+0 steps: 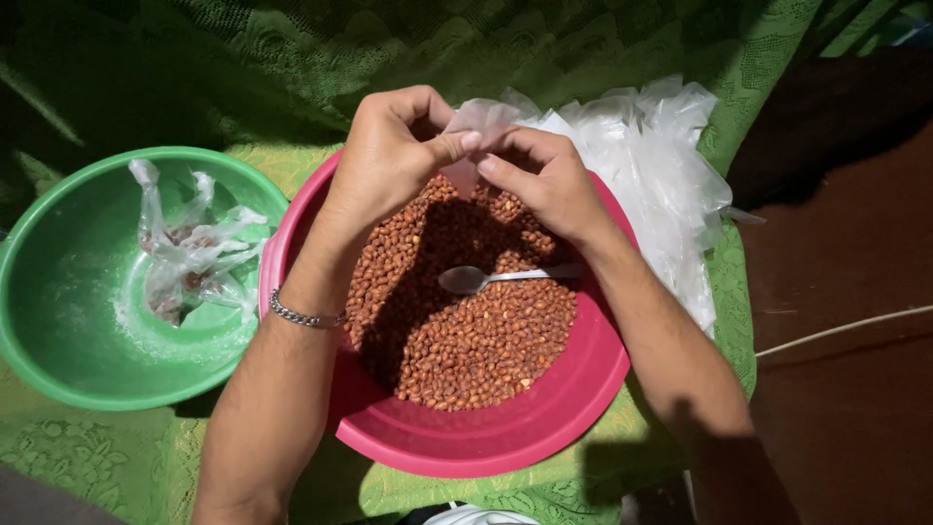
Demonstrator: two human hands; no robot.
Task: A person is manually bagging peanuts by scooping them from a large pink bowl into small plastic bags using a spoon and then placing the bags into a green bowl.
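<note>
Nearest to the camera is the pink basin (544, 442), which stands on a green lace cloth (117, 457) and is filled with roasted peanuts (466, 340). A metal spoon (496, 278) lies on the peanuts, its long axis almost level across the picture, bowl to the left and handle to the right. Farther away, above the far rim of the basin, the left hand (389, 156) and the right hand (544, 175) meet. Both pinch one small clear plastic bag (476, 131) between thumb and fingertips; the fingers are pressed together on its edge, not spread. The bag hangs with its long axis roughly vertical, and its lower end points down toward the peanuts. I judge that the step in hand is opening the mouth of the bag; the next move seems to need the two film layers rubbed apart, and one hand free for the spoon. Behind the hands lies a pile of empty clear bags (661, 165). To the left, a green basin (58, 321) contains a few tied packets (190, 258).
</note>
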